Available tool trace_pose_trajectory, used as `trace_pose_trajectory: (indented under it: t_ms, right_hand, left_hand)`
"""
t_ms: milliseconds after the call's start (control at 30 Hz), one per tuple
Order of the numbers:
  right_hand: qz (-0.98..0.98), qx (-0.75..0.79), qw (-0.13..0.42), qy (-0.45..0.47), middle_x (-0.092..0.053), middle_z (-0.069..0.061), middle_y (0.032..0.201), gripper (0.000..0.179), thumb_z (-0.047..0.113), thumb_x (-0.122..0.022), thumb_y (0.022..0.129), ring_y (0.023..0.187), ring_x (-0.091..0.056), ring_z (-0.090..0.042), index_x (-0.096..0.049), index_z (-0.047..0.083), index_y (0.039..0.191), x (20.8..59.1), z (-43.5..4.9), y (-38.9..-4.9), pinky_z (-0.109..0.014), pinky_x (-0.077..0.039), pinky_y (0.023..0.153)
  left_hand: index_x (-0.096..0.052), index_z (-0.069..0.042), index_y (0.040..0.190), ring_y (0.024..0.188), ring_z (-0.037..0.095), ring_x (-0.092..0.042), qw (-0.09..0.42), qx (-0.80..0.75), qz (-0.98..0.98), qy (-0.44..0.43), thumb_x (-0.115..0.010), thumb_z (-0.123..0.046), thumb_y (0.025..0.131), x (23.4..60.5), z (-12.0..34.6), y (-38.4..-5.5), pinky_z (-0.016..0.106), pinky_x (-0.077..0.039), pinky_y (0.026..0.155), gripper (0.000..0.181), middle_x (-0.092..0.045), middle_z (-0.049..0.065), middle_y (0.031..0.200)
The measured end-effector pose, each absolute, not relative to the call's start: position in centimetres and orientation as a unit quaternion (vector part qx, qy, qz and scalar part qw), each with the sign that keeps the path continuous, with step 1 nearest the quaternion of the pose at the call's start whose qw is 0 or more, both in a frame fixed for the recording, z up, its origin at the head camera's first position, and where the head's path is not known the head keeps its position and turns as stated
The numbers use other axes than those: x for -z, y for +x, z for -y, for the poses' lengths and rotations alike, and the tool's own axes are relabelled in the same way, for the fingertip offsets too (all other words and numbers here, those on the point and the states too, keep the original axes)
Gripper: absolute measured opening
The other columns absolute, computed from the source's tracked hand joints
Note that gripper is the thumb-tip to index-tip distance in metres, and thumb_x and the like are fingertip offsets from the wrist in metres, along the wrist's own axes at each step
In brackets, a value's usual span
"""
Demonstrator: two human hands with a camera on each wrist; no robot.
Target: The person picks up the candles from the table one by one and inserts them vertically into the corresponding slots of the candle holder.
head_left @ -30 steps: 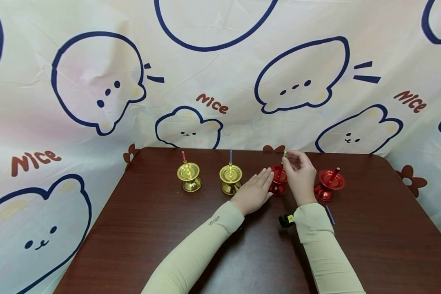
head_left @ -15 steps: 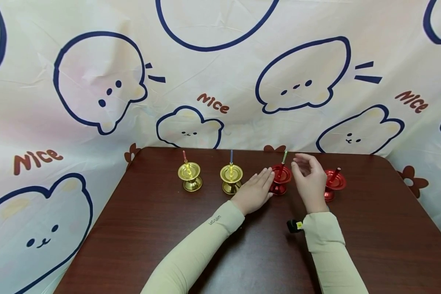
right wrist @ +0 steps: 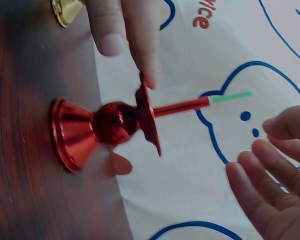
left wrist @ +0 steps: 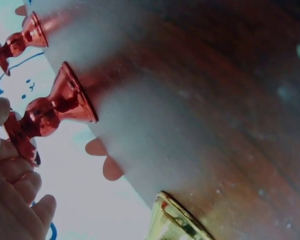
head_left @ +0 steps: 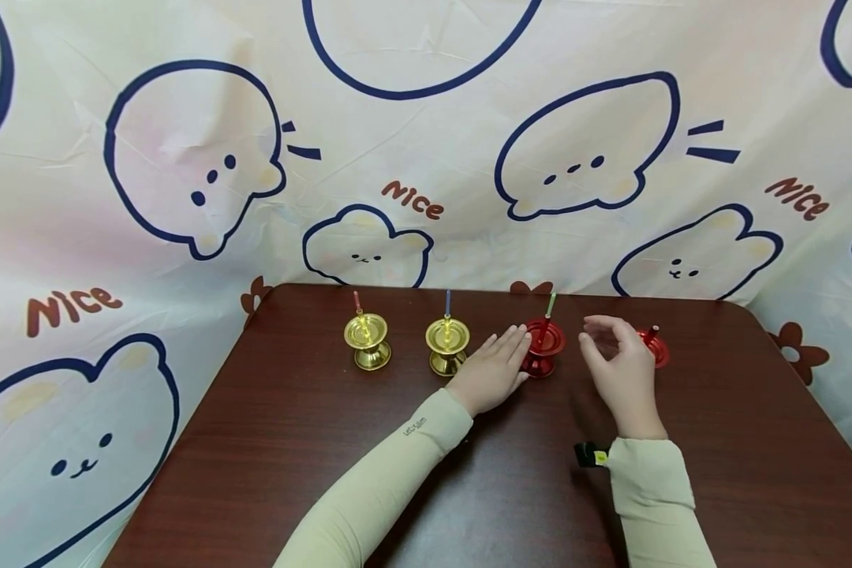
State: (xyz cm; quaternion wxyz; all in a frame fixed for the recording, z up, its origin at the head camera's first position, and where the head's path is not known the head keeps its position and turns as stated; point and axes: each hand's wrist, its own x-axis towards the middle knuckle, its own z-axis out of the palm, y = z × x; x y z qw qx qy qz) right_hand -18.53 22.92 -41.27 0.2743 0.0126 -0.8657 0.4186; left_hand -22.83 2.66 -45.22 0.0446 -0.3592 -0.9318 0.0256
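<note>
In the head view, the left hand (head_left: 490, 371) has its fingers extended against the left side of a red metal candle holder (head_left: 542, 347). A fingertip touches the dish rim of that red holder (right wrist: 117, 125) in the right wrist view. A thin green candle (right wrist: 232, 97) stands in the tube on top of it. The right hand (head_left: 621, 371) hovers to the right of this holder, thumb and fingers loosely bent and apart, holding nothing. Behind it, a second red candle holder (head_left: 656, 351) is partly hidden; its tube shows no candle.
Two gold candle holders stand to the left, one with a red candle (head_left: 358, 302), the other with a blue candle (head_left: 448, 304). They share the dark wooden table (head_left: 255, 473). A patterned cloth (head_left: 461, 158) hangs behind. A small black device (head_left: 589, 455) sits at the right wrist.
The right hand has let go of the green candle and moved right and slightly nearer, covering much of the far red holder. A loose blue candle became hidden. The left hand stays put.
</note>
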Motion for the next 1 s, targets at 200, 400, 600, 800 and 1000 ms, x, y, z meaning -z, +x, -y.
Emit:
trace_pose_trajectory:
  t_ms: [200, 400, 600, 800, 1000]
  right_hand:
    - [0.888, -0.386, 0.250, 0.015, -0.070, -0.013, 0.109, 0.023, 0.013, -0.068, 0.097, 0.095, -0.065, -0.024, -0.069, 0.004, 0.118, 40.4, -24.2, -17.3, -0.002, -0.040, 0.078]
    - [0.903, -0.361, 0.232, 0.009, -0.069, -0.012, 0.110, 0.022, 0.015, -0.068, 0.097, 0.096, -0.065, -0.027, -0.070, 0.005, 0.117, 40.0, -25.3, -16.0, -0.001, -0.038, 0.074]
    - [0.913, -0.345, 0.219, 0.003, -0.068, -0.015, 0.111, 0.021, 0.014, -0.069, 0.097, 0.098, -0.065, -0.032, -0.069, 0.003, 0.115, 40.0, -26.3, -15.4, 0.001, -0.036, 0.073]
    - [0.928, -0.326, 0.181, -0.008, -0.066, -0.020, 0.110, 0.020, 0.013, -0.068, 0.097, 0.098, -0.060, -0.033, -0.070, 0.001, 0.112, 39.8, -27.0, -15.0, -0.027, -0.051, 0.078]
    - [0.942, -0.306, 0.139, -0.008, -0.064, -0.022, 0.111, 0.020, 0.014, -0.067, 0.097, 0.097, -0.058, -0.036, -0.070, 0.000, 0.112, 39.9, -27.7, -15.0, -0.051, -0.054, 0.079]
  left_hand:
    - [-0.025, -0.010, 0.162, 0.155, 0.019, -0.014, 0.039, -0.012, 0.936, -0.349, -0.038, -0.042, 0.110, 45.2, -2.8, -22.8, 0.036, -0.018, 0.124, 0.062, -0.019, 0.006, 0.169]
    - [-0.025, -0.010, 0.162, 0.155, 0.019, -0.013, 0.026, 0.010, 0.937, -0.348, -0.039, -0.042, 0.110, 45.4, -2.8, -22.8, 0.037, -0.020, 0.124, 0.063, -0.018, 0.006, 0.169]
    - [-0.026, -0.011, 0.162, 0.155, 0.019, -0.015, 0.030, 0.018, 0.937, -0.347, -0.038, -0.043, 0.110, 45.2, -2.8, -22.9, 0.040, -0.022, 0.123, 0.062, -0.020, 0.005, 0.169]
    - [-0.026, -0.011, 0.162, 0.155, 0.018, -0.014, 0.029, 0.045, 0.937, -0.346, -0.041, -0.042, 0.110, 45.5, -2.8, -22.9, 0.041, -0.023, 0.123, 0.063, -0.020, 0.004, 0.168]
    - [-0.026, -0.011, 0.162, 0.155, 0.017, -0.013, 0.048, 0.054, 0.936, -0.345, -0.041, -0.042, 0.109, 45.8, -2.7, -22.6, 0.042, -0.023, 0.123, 0.063, -0.020, 0.004, 0.169]
